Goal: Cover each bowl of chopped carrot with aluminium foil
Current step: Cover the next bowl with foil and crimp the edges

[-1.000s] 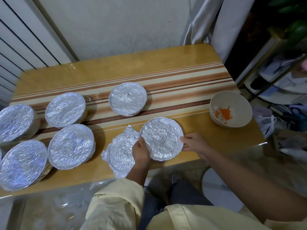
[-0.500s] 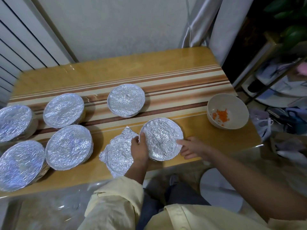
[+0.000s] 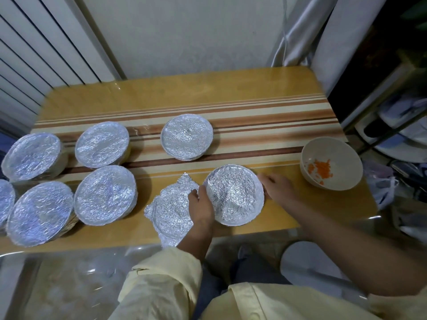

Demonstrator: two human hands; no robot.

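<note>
A foil-covered bowl (image 3: 234,195) stands near the table's front edge. My left hand (image 3: 201,205) curls round its left rim, over the foil. My right hand (image 3: 278,189) cups its right side, fingers against the foil below the rim. A loose crumpled foil sheet (image 3: 169,210) lies flat just left of this bowl, partly under my left wrist. An uncovered beige bowl (image 3: 332,181) with a little chopped carrot (image 3: 320,167) in it sits at the right end of the table.
Several more foil-covered bowls stand on the striped wooden table (image 3: 265,112): one behind at the centre (image 3: 186,140) and a cluster at the left (image 3: 105,195) (image 3: 101,144) (image 3: 40,213). A cluttered rack (image 3: 397,135) stands right of the table. A wall runs behind.
My right hand slipped a little off the bowl's right rim, then came back against its side. My left hand stayed on the left rim. The bowl stayed in place.
</note>
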